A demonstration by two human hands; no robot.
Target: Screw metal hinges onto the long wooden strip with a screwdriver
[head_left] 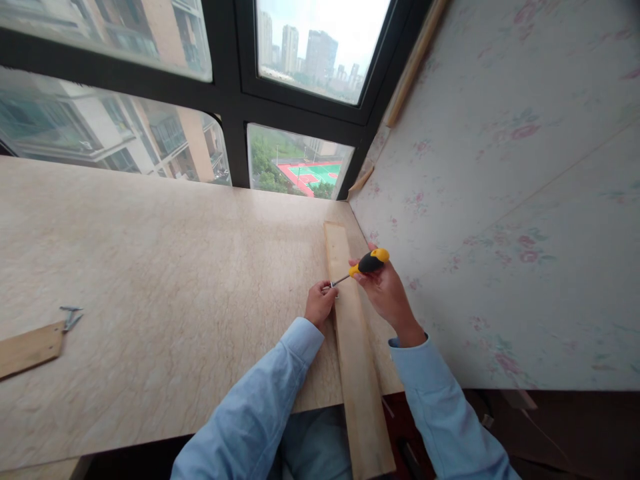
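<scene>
My right hand (387,297) is wrapped round the yellow and black handle of a screwdriver (371,261), which slopes down to the left. Its metal tip reaches the fingertips of my left hand (320,305). There my left thumb and fingers pinch a small shiny metal piece that looks like a screw (327,289), partly hidden by the fingers. Both hands are over the left edge of a long wooden board (353,333), which lies on the stone-patterned ledge and sticks out past its front edge.
At the far left, several loose screws (71,317) lie by the end of a shorter wooden piece (33,348) with small holes. A dark-framed window (227,107) runs along the back. The flower-patterned wall (500,233) stands close on the right. The ledge (150,280) ends in front of me.
</scene>
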